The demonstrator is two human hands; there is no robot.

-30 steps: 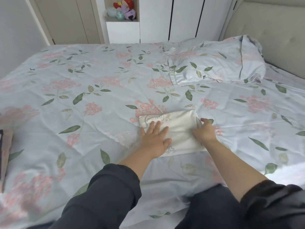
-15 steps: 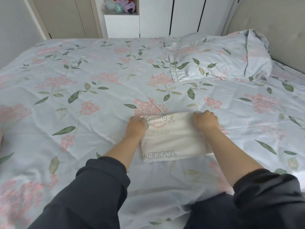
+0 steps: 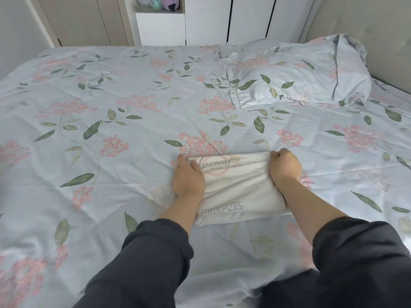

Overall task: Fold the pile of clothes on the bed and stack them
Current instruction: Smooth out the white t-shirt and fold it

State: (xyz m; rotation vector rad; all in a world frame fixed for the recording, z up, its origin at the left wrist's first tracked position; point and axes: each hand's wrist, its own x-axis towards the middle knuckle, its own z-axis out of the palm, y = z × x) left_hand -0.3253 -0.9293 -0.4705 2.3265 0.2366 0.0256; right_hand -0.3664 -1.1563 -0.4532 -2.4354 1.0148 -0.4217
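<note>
Bedspread [image 3: 111, 174]: left hand [image 3: 188, 177], right hand [image 3: 284, 166] grip folded garment [image 3: 240, 190].

One head-worn wide-angle view, looking forward and down, close over the bed [image 3: 124, 165]

Soft, even light fills the room, bright with no glare. Shadows on the bed [image 3: 115, 178] are faint, showing only in the sheet's creases and beneath the pillow [image 3: 300, 81] at the bed's far right. Wide-angle distortion bows the bed's edges. The dark sleeves [image 3: 155, 252] at its near edge look slightly blurred.
</note>
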